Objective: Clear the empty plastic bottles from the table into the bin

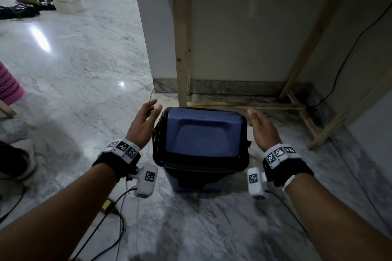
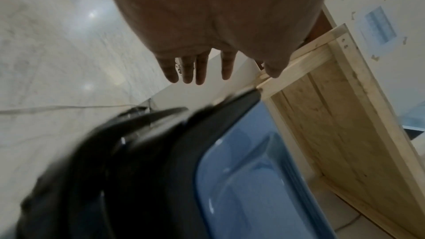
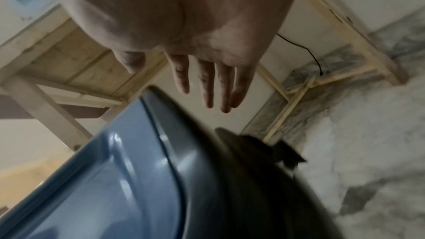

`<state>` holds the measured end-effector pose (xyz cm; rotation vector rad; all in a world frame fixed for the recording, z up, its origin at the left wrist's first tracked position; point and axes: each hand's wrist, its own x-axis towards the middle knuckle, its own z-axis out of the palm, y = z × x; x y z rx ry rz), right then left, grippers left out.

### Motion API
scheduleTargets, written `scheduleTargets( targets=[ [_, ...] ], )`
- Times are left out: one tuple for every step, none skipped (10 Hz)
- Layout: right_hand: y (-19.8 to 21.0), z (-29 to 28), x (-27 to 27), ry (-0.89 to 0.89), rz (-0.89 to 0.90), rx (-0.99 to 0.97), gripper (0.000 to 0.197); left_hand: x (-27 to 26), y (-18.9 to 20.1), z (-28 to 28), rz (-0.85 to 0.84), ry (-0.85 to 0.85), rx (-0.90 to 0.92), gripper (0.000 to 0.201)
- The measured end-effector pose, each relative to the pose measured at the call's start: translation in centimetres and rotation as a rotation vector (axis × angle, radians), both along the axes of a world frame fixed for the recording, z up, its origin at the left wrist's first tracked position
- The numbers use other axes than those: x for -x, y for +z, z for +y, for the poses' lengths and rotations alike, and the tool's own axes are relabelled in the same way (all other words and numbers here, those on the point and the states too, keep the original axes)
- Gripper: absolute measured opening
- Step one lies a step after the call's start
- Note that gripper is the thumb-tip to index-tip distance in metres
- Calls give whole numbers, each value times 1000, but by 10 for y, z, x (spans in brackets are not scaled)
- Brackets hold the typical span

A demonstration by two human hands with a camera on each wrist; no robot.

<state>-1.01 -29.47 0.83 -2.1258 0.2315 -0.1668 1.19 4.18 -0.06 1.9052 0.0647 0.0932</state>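
Note:
A bin [image 1: 200,133] with a blue swing lid and a black rim stands on the marble floor in front of the wooden table's leg. Its lid is closed. My left hand [image 1: 144,121] hovers beside the bin's left edge, fingers straight and holding nothing. On the other side my right hand [image 1: 262,127] hovers by the right edge, also flat and bare. In the wrist views the left hand's fingers [image 2: 200,68] and the right hand's fingers [image 3: 208,83] spread above the bin's lid [image 2: 248,179] [image 3: 115,179], apart from it. No bottle shows in any view.
The wooden table's frame [image 1: 182,48] rises right behind the bin, with cross braces [image 1: 301,112] low on the right. A black cable [image 1: 347,55] runs down the wall. Cables [image 1: 118,214] lie on the floor near me. A pink basket [image 1: 8,85] stands at far left.

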Motion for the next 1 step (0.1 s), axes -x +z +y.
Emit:
scheduleTargets(
  targets=[
    [38,-39,-1,66,89,138,36,11,31,27,54,64,-46,52]
  ],
)
